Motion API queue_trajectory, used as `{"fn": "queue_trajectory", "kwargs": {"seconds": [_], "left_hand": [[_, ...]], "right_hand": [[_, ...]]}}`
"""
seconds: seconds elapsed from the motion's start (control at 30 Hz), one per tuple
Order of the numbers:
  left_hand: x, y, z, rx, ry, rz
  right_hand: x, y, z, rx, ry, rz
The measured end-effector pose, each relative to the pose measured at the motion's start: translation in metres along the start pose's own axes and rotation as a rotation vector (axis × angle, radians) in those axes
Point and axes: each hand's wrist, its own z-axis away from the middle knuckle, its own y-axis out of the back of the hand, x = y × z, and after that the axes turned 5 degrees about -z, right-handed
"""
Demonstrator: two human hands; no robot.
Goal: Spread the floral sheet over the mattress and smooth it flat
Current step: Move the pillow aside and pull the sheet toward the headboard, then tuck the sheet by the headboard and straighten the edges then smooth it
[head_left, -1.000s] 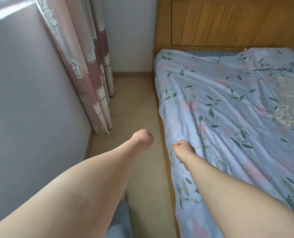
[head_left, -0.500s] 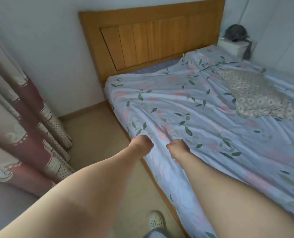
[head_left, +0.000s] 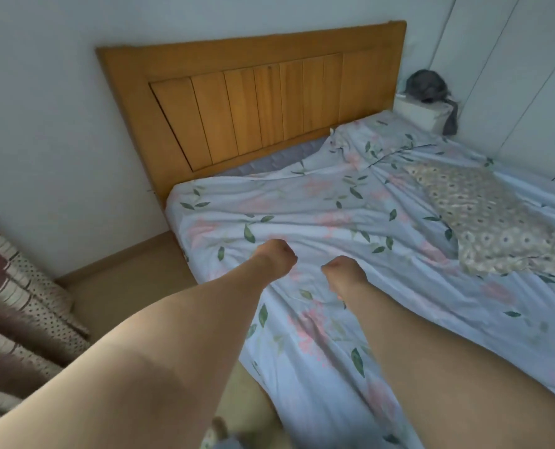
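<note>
The light blue floral sheet (head_left: 334,205) with green leaves and pink flowers lies wrinkled over the mattress (head_left: 269,160). A grey strip of mattress shows bare below the headboard. My left hand (head_left: 274,256) and my right hand (head_left: 344,273) are both fisted on the sheet near the bed's left edge, a hand's width apart. Their fingers curl down into the fabric, and creases run toward them from the head corner. The sheet's near edge hangs over the bed's side.
A wooden headboard (head_left: 269,102) stands against the wall. A daisy-print cloth (head_left: 496,222) lies on the sheet at the right. A white bedside box (head_left: 425,115) holds a dark cloth. A curtain (head_left: 16,286) hangs at left, with beige floor (head_left: 133,286) between.
My view swung right from the floor gap toward the headboard. Both hands moved from the bed's edge onto the sheet, the left coming in from over the floor.
</note>
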Motion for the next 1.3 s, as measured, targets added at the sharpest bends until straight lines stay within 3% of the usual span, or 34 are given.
{"fn": "queue_trajectory", "kwargs": {"seconds": [0.3,0.57,0.8,0.97,1.3], "left_hand": [[-0.016,0.095,-0.169,-0.011,-0.097,-0.12],[-0.014,0.149,-0.26,-0.014,-0.136,-0.097],[0.01,0.165,-0.297,-0.096,-0.264,-0.123],[0.044,0.156,-0.331,-0.067,-0.337,-0.093],[0.168,0.075,-0.42,-0.144,-0.332,-0.13]], "right_hand": [[-0.113,-0.053,-0.146,0.084,-0.08,-0.185],[-0.185,-0.067,-0.215,0.14,-0.037,-0.313],[-0.188,-0.042,-0.244,0.21,-0.103,-0.339],[-0.187,-0.014,-0.281,0.279,-0.068,-0.315],[-0.114,0.099,-0.398,0.265,-0.152,-0.286]]}}
